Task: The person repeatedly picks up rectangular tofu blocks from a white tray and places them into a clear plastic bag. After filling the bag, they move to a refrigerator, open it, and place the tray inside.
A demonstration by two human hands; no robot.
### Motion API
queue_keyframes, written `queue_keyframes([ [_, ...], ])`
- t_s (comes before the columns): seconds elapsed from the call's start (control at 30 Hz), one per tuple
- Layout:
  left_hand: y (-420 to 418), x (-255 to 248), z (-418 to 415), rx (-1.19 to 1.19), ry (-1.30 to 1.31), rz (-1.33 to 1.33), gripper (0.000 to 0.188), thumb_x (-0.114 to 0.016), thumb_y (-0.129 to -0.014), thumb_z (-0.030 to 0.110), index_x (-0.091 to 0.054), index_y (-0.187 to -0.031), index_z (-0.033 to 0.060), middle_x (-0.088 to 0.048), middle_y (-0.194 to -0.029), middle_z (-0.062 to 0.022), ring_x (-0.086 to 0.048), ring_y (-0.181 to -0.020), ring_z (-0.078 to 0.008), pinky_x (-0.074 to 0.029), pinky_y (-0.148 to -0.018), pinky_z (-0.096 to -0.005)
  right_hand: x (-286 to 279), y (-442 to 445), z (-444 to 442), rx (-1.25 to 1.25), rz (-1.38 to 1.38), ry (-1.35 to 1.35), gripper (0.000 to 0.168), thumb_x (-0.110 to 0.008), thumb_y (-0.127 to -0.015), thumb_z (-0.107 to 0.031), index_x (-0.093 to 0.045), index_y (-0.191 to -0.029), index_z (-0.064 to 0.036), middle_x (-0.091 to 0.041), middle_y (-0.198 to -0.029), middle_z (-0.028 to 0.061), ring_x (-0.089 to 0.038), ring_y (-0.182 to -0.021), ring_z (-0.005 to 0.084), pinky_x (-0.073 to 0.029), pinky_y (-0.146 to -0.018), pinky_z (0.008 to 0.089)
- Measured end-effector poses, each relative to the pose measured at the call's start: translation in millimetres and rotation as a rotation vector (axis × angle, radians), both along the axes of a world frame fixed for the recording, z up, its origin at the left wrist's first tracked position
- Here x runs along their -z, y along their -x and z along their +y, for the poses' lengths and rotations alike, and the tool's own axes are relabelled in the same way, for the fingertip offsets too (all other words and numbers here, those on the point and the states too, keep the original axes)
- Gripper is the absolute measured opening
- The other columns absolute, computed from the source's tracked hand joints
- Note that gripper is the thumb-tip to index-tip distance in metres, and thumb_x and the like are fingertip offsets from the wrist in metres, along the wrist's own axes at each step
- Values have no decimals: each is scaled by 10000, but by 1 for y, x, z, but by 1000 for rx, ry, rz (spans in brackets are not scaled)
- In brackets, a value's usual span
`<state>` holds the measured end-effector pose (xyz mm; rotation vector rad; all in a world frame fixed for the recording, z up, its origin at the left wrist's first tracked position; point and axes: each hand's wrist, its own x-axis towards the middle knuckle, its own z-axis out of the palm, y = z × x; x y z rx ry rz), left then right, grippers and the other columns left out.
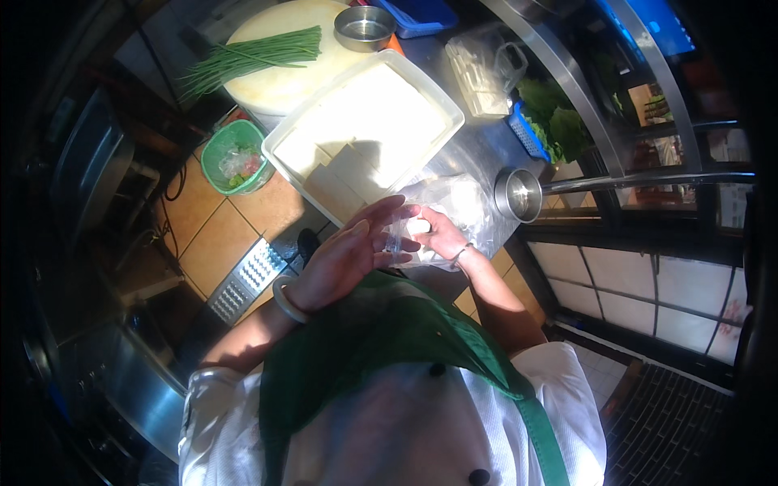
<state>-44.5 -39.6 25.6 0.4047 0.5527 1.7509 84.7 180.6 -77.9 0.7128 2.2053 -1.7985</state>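
My right hand pinches a small white piece inside or against a clear plastic bag; its exact nature cannot be told. My left hand is raised palm inward at the left edge of the bag, fingers spread, with some thin clear plastic between or behind them. Whether these fingers grip the plastic is unclear. Just beyond both hands stands a white plastic tub holding flat, pale rectangular slabs, brightly lit at the far part and shaded near me.
Behind the tub, green chives lie on a round cutting board beside a metal bowl. Another metal bowl stands at the right edge. Leafy greens fill a blue basket. A green bin is lower left.
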Motion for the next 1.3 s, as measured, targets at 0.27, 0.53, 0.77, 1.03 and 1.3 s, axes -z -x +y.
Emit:
queue_keyframes([
  [0.27, 17, -2, -5, 5, 8, 8, 683, -465, -959, 481, -272, -1473, 75, -328, -1503, -106, -524, -1192, -242, -424, -1005, -415, -137, -5, 22, -40, 149, -304, 347, -652, -781, 36, -588, -1115, -29, -651, -1027, 41, -605, -959, 151, -489, -857, 293],
  [0.53, 18, -3, -6, 177, 122, 68, 482, -495, -996, 229, -372, -1442, 95, -430, -1438, -66, -581, -1121, -193, -481, -931, -333, -175, 120, 76, -26, 360, -372, 323, -696, -798, -74, -607, -1107, -42, -644, -995, 38, -593, -941, 137, -469, -853, 279],
  [0.77, 22, 4, -13, 155, 102, 57, 487, -491, -1002, 239, -364, -1450, 98, -451, -1411, -61, -578, -1117, -180, -477, -935, -326, -79, 211, 117, -520, -68, -314, 308, -696, -782, -81, -628, -1083, -71, -636, -968, 12, -578, -886, 128, -468, -815, 272],
  [1.03, 23, 7, -15, 129, 120, 53, 487, -474, -1010, 239, -347, -1457, 94, -436, -1418, -58, -576, -1127, -180, -477, -940, -332, -37, 228, 101, -578, -146, -641, 427, -643, -813, -159, -567, -1230, -112, -646, -984, 69, -605, -881, 175, -479, -812, 292],
  [1.3, 25, 2, -9, 168, 127, 47, 477, -476, -1008, 227, -357, -1449, 91, -429, -1425, -58, -572, -1138, -183, -475, -943, -335, -37, 197, 87, -494, -135, -760, 514, -607, -834, -177, -496, -1333, -121, -655, -1083, 183, -613, -1037, 348, -471, -932, 403],
])
